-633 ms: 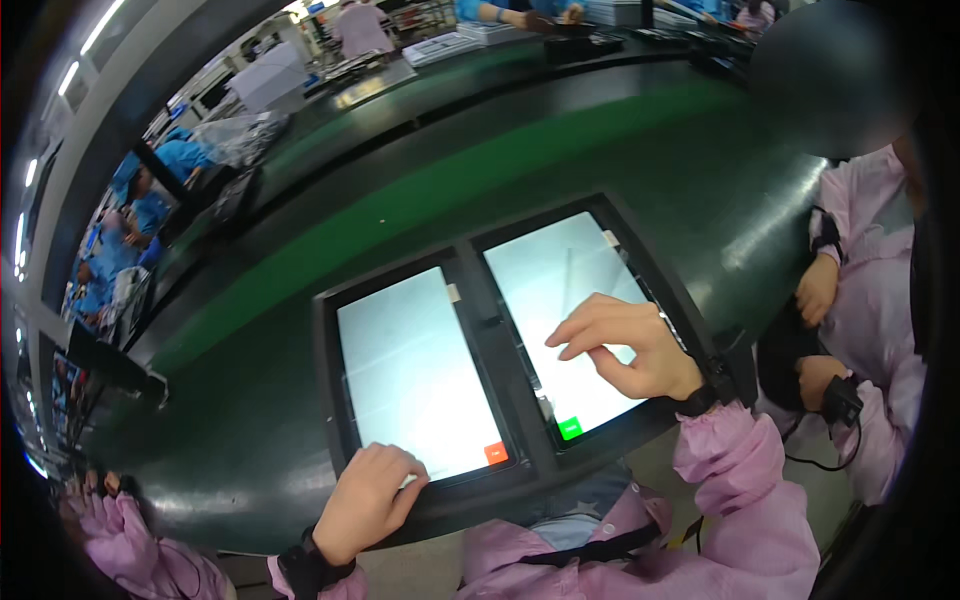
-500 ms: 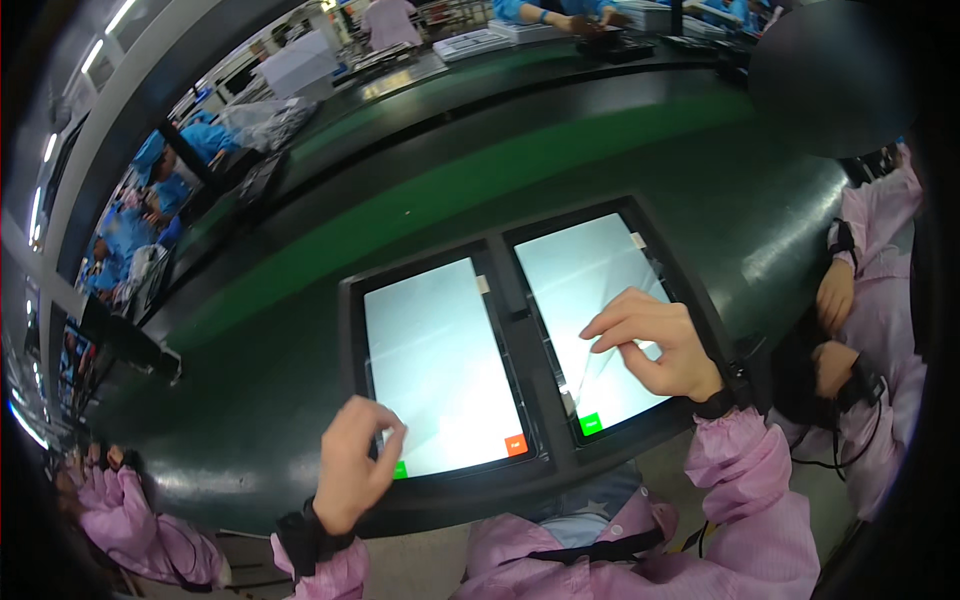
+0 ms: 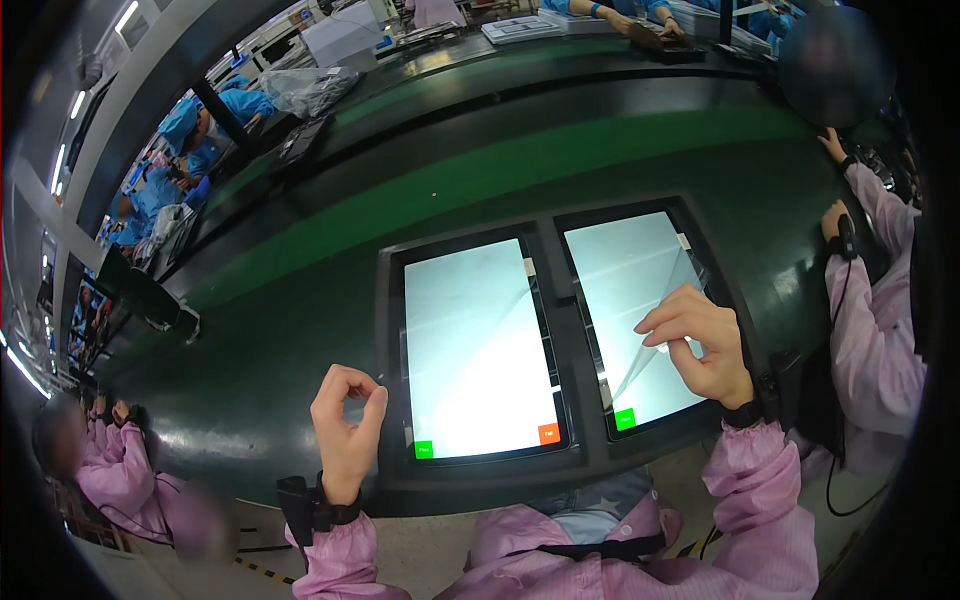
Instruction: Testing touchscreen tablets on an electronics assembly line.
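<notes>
Two tablets with lit white screens lie side by side in a black tray [image 3: 388, 330]. The left tablet [image 3: 475, 345] shows a green and a red square at its lower corners. On the right tablet [image 3: 620, 260] a green square shows, and slanting streaks run near my hand; I cannot tell if these are clear film or reflections. My right hand [image 3: 710, 350] hovers over that screen, fingers bent and thumb apart from them. My left hand [image 3: 345, 430] is beside the tray's left edge, thumb and forefinger curled into a ring; anything pinched there is too small to name.
The tray rests on a dark green bench [image 3: 260, 400]. A co-worker in pink [image 3: 875, 310] sits at the right, another [image 3: 120, 470] at the lower left. Beyond the bench are people in blue, a bagged bundle [image 3: 310, 90] and stacked white sheets [image 3: 522, 30]. A metal post stands at left.
My left hand has moved off the left tablet's lower corner to beside the tray, uncovering the green square. The view has shifted, so the tray sits further right; my right hand stays over the right tablet.
</notes>
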The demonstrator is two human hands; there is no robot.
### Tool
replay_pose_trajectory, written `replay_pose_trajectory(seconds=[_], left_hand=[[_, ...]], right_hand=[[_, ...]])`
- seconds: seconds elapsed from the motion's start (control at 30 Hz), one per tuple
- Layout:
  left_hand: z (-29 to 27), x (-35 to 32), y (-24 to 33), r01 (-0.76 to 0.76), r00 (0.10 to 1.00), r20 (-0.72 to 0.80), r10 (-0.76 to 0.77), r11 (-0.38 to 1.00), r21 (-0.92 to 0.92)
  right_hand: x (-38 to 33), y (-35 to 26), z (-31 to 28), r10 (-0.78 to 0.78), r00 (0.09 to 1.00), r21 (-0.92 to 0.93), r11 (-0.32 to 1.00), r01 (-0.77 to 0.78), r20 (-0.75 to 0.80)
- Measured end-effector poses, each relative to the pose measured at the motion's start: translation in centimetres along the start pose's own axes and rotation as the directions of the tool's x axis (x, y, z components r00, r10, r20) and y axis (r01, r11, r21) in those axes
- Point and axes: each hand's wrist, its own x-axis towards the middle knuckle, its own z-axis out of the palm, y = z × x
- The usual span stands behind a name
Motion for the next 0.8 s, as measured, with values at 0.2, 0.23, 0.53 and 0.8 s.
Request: replay_pose_trajectory(seconds=[0.2, 0.23, 0.53, 0.8], left_hand=[[-0.2, 0.1, 0.9, 0.031, 0.999, 0.029, -0.032, 0.999, 0.025], [-0.2, 0.1, 1.1, -0.002, 1.000, 0.029, 0.001, 0.999, 0.034], [0.2, 0.0, 1.8, 0.066, 0.993, 0.100, -0.067, 0.998, 0.018], [0.2, -0.2, 3.9, 0.083, 0.981, 0.174, -0.083, 0.996, 0.006]], right_hand=[[-0.1, -0.2, 0.0, 0.013, 1.000, 0.040, 0.999, -0.014, 0.010], [-0.1, -0.1, 0.0, 0.007, 1.000, 0.046, 0.999, -0.007, 0.002], [0.0, 0.0, 0.2, -0.012, 1.000, 0.053, 0.999, 0.013, -0.023], [1.4, -0.9, -0.2, 0.018, 0.993, 0.103, 0.994, -0.030, 0.114]])
